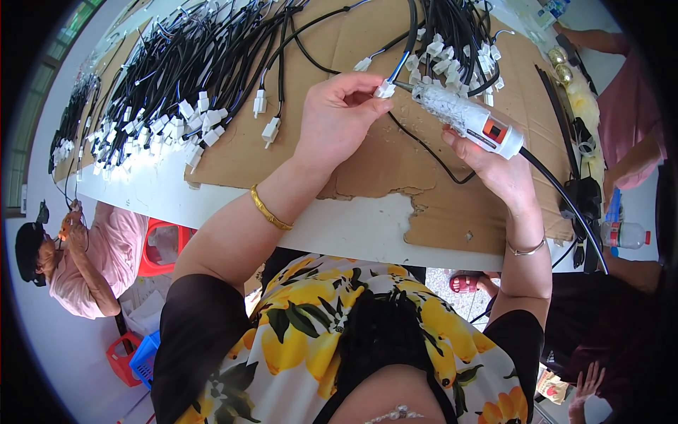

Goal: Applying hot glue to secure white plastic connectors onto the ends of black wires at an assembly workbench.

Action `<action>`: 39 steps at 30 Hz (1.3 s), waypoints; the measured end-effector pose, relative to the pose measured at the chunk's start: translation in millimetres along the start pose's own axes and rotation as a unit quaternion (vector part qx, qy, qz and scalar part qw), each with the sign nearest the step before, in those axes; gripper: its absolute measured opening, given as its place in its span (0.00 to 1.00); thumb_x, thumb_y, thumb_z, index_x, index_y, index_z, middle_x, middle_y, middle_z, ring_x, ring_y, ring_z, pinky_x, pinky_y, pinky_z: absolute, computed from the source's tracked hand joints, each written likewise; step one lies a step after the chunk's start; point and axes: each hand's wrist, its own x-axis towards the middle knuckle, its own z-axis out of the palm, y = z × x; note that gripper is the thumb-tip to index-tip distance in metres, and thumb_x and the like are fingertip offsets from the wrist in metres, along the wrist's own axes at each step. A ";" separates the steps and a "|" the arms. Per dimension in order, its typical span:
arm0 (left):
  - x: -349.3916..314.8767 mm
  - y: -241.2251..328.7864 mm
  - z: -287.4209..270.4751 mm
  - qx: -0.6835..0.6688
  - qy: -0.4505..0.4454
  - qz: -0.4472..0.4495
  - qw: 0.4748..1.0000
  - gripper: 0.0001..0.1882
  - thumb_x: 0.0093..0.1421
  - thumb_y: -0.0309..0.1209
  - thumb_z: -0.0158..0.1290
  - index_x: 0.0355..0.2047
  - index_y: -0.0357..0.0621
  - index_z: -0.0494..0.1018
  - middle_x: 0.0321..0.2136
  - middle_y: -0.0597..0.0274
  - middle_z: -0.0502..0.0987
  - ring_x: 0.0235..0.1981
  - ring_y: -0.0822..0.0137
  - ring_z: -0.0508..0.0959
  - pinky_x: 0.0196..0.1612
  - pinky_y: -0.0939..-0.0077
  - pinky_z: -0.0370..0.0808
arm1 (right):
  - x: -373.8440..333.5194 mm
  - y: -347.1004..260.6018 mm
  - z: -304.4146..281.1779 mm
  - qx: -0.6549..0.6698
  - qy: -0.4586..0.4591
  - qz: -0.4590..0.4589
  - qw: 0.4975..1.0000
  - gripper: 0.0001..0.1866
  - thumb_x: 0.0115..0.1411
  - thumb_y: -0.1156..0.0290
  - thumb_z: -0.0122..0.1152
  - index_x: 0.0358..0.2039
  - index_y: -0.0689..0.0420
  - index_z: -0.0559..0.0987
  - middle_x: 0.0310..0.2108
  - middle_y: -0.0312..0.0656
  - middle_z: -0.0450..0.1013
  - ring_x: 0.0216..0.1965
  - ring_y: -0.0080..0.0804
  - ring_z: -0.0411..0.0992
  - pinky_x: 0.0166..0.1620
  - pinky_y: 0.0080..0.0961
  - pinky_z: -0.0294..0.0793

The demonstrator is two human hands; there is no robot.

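My left hand (335, 120) pinches a small white plug connector (385, 89) between thumb and fingertips. Blue and white wires run from the connector up into a black cable (412, 32). My right hand (494, 169) is wrapped round a straight, white hot glue gun (455, 113) with an orange switch and a black power cord (558, 185) at its rear. The glue gun's narrow tip points left and meets the connector's right side; whether they touch I cannot tell. Strands or smears cover the gun's front half.
Many black cables with white connectors (162, 131) lie at the left on cardboard (282, 166) over a white table. Another cable bunch (452, 56) is beyond the glue gun. A person in pink (99, 261) sits at left; others are at right, near a plastic bottle (625, 235).
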 end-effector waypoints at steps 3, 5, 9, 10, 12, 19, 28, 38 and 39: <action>0.2 -0.9 0.7 -0.008 0.024 0.014 1.000 0.09 0.47 0.18 0.54 0.31 0.36 0.73 0.24 0.66 0.75 0.25 0.80 0.72 0.28 0.88 0.69 | -0.2 -0.1 0.5 -0.001 0.001 -0.004 1.000 0.13 0.47 0.75 0.59 0.35 0.62 0.74 0.30 0.37 0.74 0.33 0.20 0.71 0.38 0.16 0.69; -0.2 1.1 1.1 0.012 0.032 0.011 0.999 0.09 0.46 0.18 0.54 0.30 0.36 0.73 0.23 0.65 0.75 0.24 0.80 0.72 0.27 0.88 0.69 | -0.5 -1.2 0.6 -0.003 0.005 -0.009 1.000 0.12 0.47 0.75 0.59 0.34 0.62 0.75 0.30 0.37 0.74 0.32 0.19 0.70 0.37 0.15 0.69; -0.9 3.8 0.3 0.043 0.035 0.004 0.998 0.09 0.46 0.18 0.55 0.30 0.36 0.73 0.22 0.66 0.74 0.23 0.80 0.71 0.25 0.87 0.68 | -0.7 -2.8 1.7 -0.048 0.031 -0.035 0.998 0.11 0.46 0.75 0.60 0.32 0.62 0.75 0.26 0.35 0.73 0.28 0.17 0.68 0.33 0.14 0.67; -0.9 3.8 0.2 0.046 0.034 0.007 0.998 0.09 0.46 0.18 0.55 0.30 0.37 0.73 0.22 0.66 0.74 0.22 0.80 0.71 0.25 0.87 0.68 | -0.9 -2.9 2.2 -0.056 0.043 -0.039 0.997 0.10 0.46 0.74 0.61 0.31 0.62 0.75 0.25 0.34 0.73 0.27 0.16 0.67 0.32 0.14 0.67; -1.3 4.2 0.0 0.050 0.034 0.011 0.998 0.09 0.45 0.18 0.55 0.30 0.37 0.73 0.22 0.66 0.74 0.22 0.80 0.71 0.24 0.87 0.68 | -1.3 -3.9 2.0 -0.061 0.044 -0.042 0.996 0.11 0.46 0.73 0.61 0.31 0.62 0.75 0.24 0.34 0.72 0.26 0.15 0.66 0.31 0.14 0.66; -1.3 3.8 0.0 0.056 0.032 0.009 0.998 0.08 0.45 0.19 0.55 0.29 0.38 0.74 0.21 0.67 0.74 0.21 0.80 0.70 0.23 0.87 0.67 | -1.6 -5.6 1.6 -0.065 0.054 -0.027 0.996 0.12 0.45 0.71 0.64 0.31 0.61 0.75 0.23 0.34 0.72 0.25 0.15 0.66 0.30 0.14 0.67; -0.3 1.2 -1.7 0.057 0.031 0.015 0.998 0.08 0.45 0.19 0.55 0.29 0.38 0.74 0.20 0.67 0.73 0.20 0.81 0.69 0.22 0.87 0.66 | -2.1 -11.3 0.5 -0.084 0.049 0.013 0.995 0.14 0.44 0.70 0.64 0.32 0.61 0.75 0.25 0.36 0.73 0.27 0.16 0.67 0.32 0.15 0.67; 0.2 0.5 -1.6 0.065 0.027 0.012 0.997 0.08 0.44 0.19 0.56 0.28 0.38 0.73 0.20 0.67 0.74 0.20 0.81 0.69 0.22 0.87 0.67 | -1.5 -8.5 0.2 -0.080 0.044 0.005 0.996 0.14 0.44 0.71 0.63 0.33 0.61 0.75 0.25 0.35 0.73 0.27 0.15 0.67 0.32 0.14 0.67; 0.3 0.0 -1.7 0.065 0.027 0.012 0.997 0.08 0.44 0.19 0.56 0.28 0.38 0.73 0.20 0.67 0.74 0.20 0.81 0.69 0.22 0.87 0.67 | -1.4 -8.8 0.3 -0.085 0.043 0.007 0.995 0.14 0.45 0.70 0.63 0.33 0.60 0.75 0.25 0.35 0.73 0.27 0.15 0.67 0.32 0.14 0.67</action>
